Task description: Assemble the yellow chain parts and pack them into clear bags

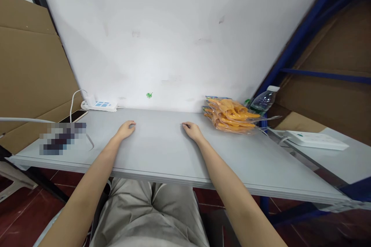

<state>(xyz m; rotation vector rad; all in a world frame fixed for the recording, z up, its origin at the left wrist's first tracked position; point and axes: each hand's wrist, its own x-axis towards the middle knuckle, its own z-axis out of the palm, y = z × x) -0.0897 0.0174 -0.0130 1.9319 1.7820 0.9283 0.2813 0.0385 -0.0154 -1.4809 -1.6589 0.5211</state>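
Observation:
My left hand [126, 129] rests on its side on the grey table [158, 150], left of the middle. Its fingers curl loosely in toward the thumb, and nothing shows in them. Across a stretch of tabletop lies my right hand [192, 130], also with curled fingers and no object visible in its grasp. Closest to the right hand is a stack of clear plastic packs [230, 115] with orange, tube-like pieces inside. Both forearms reach over the table's front edge.
A white power strip [101, 105] with a plugged-in cable sits back left, near a phone [74, 116] and a blurred-out item [62, 139]. Behind the packs, a clear bottle [264, 100] leans. Another white strip [317, 140] lies far right. Cardboard [26, 65] stands left; a white wall [162, 38] closes the back.

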